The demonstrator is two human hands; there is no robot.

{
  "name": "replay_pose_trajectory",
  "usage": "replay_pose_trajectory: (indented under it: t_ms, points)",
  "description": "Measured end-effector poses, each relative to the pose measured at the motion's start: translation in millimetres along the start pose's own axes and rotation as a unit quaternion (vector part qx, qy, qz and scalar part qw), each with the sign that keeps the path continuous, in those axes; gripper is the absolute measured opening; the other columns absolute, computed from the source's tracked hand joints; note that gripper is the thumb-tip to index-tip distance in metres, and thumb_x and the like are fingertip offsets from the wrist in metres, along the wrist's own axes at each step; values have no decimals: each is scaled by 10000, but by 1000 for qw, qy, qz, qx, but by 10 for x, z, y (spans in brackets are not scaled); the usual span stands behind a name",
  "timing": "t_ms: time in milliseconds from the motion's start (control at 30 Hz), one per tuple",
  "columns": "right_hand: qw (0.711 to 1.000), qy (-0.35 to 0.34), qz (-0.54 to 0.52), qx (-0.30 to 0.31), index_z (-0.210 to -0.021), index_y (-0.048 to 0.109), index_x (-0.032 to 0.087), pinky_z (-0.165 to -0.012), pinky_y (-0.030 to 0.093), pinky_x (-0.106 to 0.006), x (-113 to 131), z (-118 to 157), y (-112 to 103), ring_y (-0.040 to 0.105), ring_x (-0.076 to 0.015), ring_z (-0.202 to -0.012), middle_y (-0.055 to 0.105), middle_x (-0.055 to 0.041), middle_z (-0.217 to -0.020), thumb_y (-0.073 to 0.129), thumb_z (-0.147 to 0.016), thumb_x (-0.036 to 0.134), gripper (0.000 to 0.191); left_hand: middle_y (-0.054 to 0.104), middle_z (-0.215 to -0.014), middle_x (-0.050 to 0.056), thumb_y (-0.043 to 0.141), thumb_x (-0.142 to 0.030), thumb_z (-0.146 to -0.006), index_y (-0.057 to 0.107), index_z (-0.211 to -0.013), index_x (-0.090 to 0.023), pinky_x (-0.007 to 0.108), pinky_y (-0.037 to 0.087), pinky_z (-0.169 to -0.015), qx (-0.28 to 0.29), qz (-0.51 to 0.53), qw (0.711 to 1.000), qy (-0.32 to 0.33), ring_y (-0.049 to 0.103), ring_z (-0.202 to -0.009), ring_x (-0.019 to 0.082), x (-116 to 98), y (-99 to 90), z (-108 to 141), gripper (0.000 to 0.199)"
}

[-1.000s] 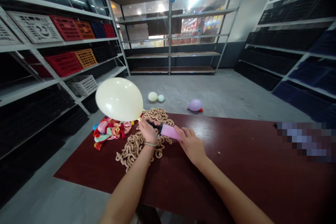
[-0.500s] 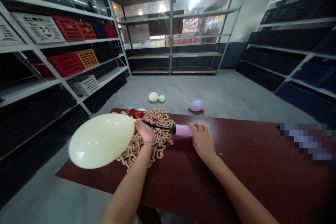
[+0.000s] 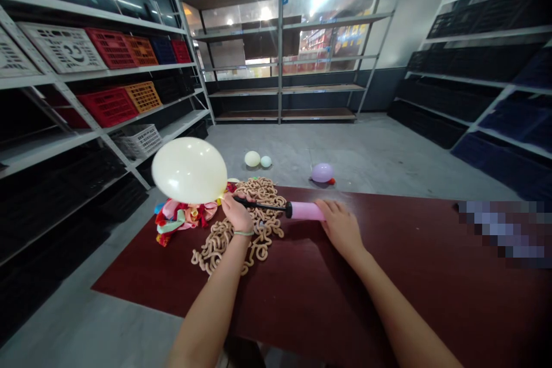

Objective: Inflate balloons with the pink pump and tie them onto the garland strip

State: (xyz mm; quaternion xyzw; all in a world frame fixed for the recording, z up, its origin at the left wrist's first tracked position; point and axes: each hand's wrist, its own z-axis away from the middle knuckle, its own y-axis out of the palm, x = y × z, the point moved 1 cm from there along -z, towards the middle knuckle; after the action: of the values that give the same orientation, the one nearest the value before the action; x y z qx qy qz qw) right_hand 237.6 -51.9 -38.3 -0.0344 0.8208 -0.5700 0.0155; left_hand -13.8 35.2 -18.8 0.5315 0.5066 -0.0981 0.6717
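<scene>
A pale yellow balloon [image 3: 188,171], blown up large, sits on the nozzle end of a pink and black balloon pump [image 3: 305,211]. My left hand [image 3: 237,213] is closed round the balloon's neck and the pump's black end. My right hand [image 3: 340,229] grips the pump's pink barrel, and a length of black rod shows between the hands. Under and beside my left hand lies a heap of tan, curly long balloons [image 3: 259,230]. Left of it, limp balloons [image 3: 183,218] in red, pink, yellow and green lie in a pile below the inflated one.
The dark red table [image 3: 388,264] spans the foreground. On the floor beyond lie a purple balloon [image 3: 322,172], a cream balloon [image 3: 252,158] and a pale green balloon [image 3: 266,161]. Shelves with crates [image 3: 107,106] line the left; metal racks [image 3: 280,57] stand behind.
The inflated balloon has swung up and to the right, uncovering the pile of limp balloons. My right hand has moved slightly right with the pink barrel, drawing it a little away from my left.
</scene>
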Motion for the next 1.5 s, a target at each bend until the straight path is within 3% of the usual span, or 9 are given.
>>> replay_pose_trajectory:
  t_ms: [100,233,400,533,733,933,1100,1267,1500]
  points:
    - [1000,29,2,-7,-1296,508,209,-839,415,-331,-14,17,-1,451,-262,-1132,586,-102,-1239,538,-807,80,507,444,-583,-50,376,-304,-847,378,-741,-206,286,438,-501,-7,0,1000,0,481,-448,116,11,-13,-1,144]
    - [998,59,11,23,-1280,520,210,-707,417,-320,343,67,-76,471,-281,-1046,595,-119,-1141,562,-787,119,503,428,-577,-57,371,-306,-865,378,-753,-208,275,423,-478,-13,-7,1000,-12,459,-425,113,38,12,72,149]
    - [998,-13,-44,39,-1401,419,285,-607,384,-278,704,117,-118,494,-238,-1011,591,-77,-1161,540,-831,160,596,451,-587,-57,402,-296,-873,392,-800,-214,281,422,-470,12,-13,999,-38,458,-410,118,106,49,181,110]
    - [996,-64,-53,16,-1450,364,338,-718,408,-289,513,73,-92,495,-218,-1026,585,-46,-1234,506,-872,154,623,469,-592,-52,388,-288,-874,386,-798,-218,286,426,-482,11,-16,999,-41,470,-418,119,129,57,145,104]
    - [1000,-12,-9,-27,-1345,483,268,-814,396,-334,23,7,-25,461,-253,-1094,578,-68,-1273,542,-844,157,516,446,-548,-43,355,-283,-857,381,-745,-215,283,422,-503,-15,-12,1000,-19,479,-453,128,24,11,-28,134]
    - [998,52,-18,-13,-1325,450,197,-687,390,-305,363,38,27,472,-266,-1018,594,-102,-1141,587,-807,210,536,416,-554,-62,345,-288,-863,353,-750,-219,261,397,-484,-41,-2,999,5,439,-428,108,-24,-11,-26,133]
    - [998,-6,-62,8,-1364,397,208,-711,392,-301,696,70,7,486,-234,-997,586,-84,-1156,595,-807,212,592,445,-584,-50,384,-312,-879,398,-761,-210,268,396,-468,2,-10,1000,-14,453,-416,110,73,49,158,156]
    - [999,-43,-29,3,-1317,451,224,-785,366,-323,364,15,-34,490,-234,-1020,586,-74,-1210,591,-828,195,509,458,-600,-48,370,-304,-889,384,-782,-223,283,433,-488,9,-5,1000,-18,479,-432,119,72,79,179,136]
    - [997,70,18,12,-1256,502,251,-680,340,-306,6,8,-49,506,-237,-964,583,-71,-1202,584,-831,193,437,454,-559,-41,360,-289,-850,388,-717,-214,275,433,-483,-24,-13,1000,-4,490,-440,124,-11,2,26,156]
